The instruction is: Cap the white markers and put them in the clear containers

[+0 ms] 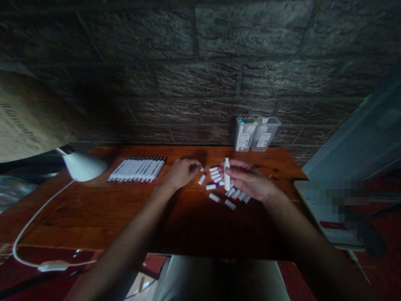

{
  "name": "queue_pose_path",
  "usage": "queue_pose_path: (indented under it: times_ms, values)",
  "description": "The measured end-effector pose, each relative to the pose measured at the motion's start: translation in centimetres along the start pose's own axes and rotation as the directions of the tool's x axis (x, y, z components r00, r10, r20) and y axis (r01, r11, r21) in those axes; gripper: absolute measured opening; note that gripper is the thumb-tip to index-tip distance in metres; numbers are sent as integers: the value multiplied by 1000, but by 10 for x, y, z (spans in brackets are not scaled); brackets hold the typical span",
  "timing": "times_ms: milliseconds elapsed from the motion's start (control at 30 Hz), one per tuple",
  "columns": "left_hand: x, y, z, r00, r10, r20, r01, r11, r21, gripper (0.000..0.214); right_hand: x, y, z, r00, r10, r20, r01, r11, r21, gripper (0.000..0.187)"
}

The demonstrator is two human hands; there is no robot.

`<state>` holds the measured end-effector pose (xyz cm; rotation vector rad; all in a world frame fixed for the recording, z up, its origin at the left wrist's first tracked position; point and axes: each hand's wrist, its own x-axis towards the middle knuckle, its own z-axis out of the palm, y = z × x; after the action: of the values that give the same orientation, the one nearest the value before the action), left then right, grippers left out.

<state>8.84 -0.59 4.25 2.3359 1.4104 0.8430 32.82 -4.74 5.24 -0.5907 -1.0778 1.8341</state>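
My right hand (250, 179) grips a white marker (227, 177) upright, its dark uncapped tip pointing up. To its left, my left hand (183, 172) is closed at the fingertips on a small white marker cap (201, 169) with a bit of green at one end. Between and below my hands, several loose white caps with coloured ends lie scattered on the wooden table (109, 213); one cap (214, 197) lies nearest the front. A neat row of white markers (138, 169) with dark ends is laid out left of my left hand.
Two clear plastic containers (265, 136) stand against the brick wall, the left one holding markers. A white lamp (83, 165) with a cord is at the left. A pale flat board (332, 225), partly pixelated, borders the table on the right.
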Motion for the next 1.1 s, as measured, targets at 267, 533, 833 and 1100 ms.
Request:
queue_pose_path:
  times_ms: [267,533,833,1100]
  values:
    - [-1,-2,0,999,9,-31,-8,999,38,20,-1,2,-3,1000,-20,-19,21,997,71,28]
    - [-1,-2,5,998,-9,-69,10,1000,12,9,0,2,0,1000,-8,-8,9,997,80,25]
    - [1,-6,22,998,-28,-51,28,1000,1,23,5,1,-4,987,-101,-123,108,993,57,21]
    - [-2,20,15,965,42,-257,-92,978,-185,26,10,3,-7,924,-257,-284,209,960,-189,27]
